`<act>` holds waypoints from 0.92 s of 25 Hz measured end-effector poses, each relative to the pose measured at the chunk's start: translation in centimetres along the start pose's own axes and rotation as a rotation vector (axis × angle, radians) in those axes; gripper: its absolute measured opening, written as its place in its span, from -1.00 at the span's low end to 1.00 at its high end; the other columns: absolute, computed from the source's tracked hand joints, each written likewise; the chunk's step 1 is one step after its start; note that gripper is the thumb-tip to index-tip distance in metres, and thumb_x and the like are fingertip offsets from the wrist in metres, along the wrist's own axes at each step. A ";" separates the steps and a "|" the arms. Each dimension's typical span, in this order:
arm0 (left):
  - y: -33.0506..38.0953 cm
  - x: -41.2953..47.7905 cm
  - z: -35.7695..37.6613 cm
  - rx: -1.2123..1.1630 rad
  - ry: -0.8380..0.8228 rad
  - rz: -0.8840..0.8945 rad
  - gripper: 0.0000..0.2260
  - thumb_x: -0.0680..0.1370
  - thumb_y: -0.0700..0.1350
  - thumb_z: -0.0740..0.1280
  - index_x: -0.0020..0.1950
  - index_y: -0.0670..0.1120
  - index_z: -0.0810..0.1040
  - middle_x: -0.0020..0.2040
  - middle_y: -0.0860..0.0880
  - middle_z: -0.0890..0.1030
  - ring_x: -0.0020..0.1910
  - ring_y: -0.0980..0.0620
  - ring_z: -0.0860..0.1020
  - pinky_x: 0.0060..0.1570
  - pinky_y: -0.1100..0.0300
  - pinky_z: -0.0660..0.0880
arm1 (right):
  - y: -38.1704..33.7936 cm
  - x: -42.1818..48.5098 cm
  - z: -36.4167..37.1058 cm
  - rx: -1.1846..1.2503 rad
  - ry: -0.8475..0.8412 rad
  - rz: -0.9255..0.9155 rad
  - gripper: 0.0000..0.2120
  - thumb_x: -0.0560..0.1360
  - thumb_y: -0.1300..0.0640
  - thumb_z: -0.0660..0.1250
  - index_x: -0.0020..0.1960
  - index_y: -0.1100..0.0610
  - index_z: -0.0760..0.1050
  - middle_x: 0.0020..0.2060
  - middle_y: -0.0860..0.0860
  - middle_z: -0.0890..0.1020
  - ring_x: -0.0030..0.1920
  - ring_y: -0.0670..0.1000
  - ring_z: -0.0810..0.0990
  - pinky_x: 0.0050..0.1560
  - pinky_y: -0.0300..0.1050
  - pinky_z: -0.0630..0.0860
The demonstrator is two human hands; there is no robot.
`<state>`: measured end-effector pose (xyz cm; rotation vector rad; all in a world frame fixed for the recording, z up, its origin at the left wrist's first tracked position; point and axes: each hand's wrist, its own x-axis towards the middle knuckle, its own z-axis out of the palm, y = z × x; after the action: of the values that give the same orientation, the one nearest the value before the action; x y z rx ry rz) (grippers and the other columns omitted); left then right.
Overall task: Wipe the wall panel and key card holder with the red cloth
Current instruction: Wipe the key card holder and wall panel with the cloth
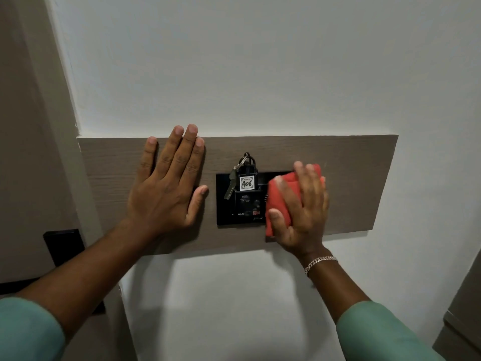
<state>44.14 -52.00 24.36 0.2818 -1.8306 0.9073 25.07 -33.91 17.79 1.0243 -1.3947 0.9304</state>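
Pressing the folded red cloth (282, 196) against the black key card holder (242, 201), my right hand (299, 209) has its fingers spread flat over the top of the cloth and its thumb hooked round the lower edge, so the cloth is pinned to the surface, not pinched. It covers the holder's right part and laps onto the wood-grain wall panel (359, 178). My left hand (166, 183) lies open and flat on the panel left of the holder, holding nothing, just bracing.

To do this stroke well, I judge I should keep the pressure even, work around the tag and the key (230, 186) hanging from the slot without snagging them, then sweep the bare panel in long passes and lift the left hand to reach beneath it.

The white tag (246, 182) reads "406" in handwriting; smaller print above it is blurred. Near the holder's lower edge I read "Hi-Fi".
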 end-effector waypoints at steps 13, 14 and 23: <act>-0.1 -0.1 0.0 -0.003 0.007 -0.001 -0.32 0.60 0.10 0.09 0.62 -0.22 0.05 0.63 -0.20 0.05 0.63 -0.17 0.02 0.56 -0.21 -0.02 | -3.7 -0.6 1.9 0.096 0.173 0.574 -0.47 0.63 -0.20 0.01 0.50 0.01 0.33 0.57 0.12 0.29 0.62 0.11 0.12 0.56 0.31 0.14; 0.0 -0.1 0.0 -0.005 0.010 0.000 -0.33 0.60 0.10 0.09 0.62 -0.22 0.05 0.63 -0.20 0.05 0.63 -0.17 0.04 0.56 -0.21 -0.02 | -3.4 -0.1 2.1 0.079 0.186 0.514 -0.48 0.63 -0.19 0.02 0.50 0.00 0.34 0.56 0.11 0.30 0.62 0.10 0.13 0.57 0.29 0.14; 0.1 0.0 0.0 -0.010 0.011 0.008 -0.33 0.61 0.10 0.07 0.62 -0.23 0.03 0.63 -0.20 0.02 0.63 -0.18 0.02 0.56 -0.22 -0.03 | -6.7 -4.5 2.7 0.116 0.203 0.731 -0.46 0.62 -0.07 0.09 0.54 0.11 0.25 0.60 0.12 0.18 0.64 0.13 0.04 0.62 0.21 0.01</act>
<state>44.12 -51.95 24.35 0.2629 -1.8271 0.9032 30.64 -38.25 12.98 0.4641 -1.5747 1.6117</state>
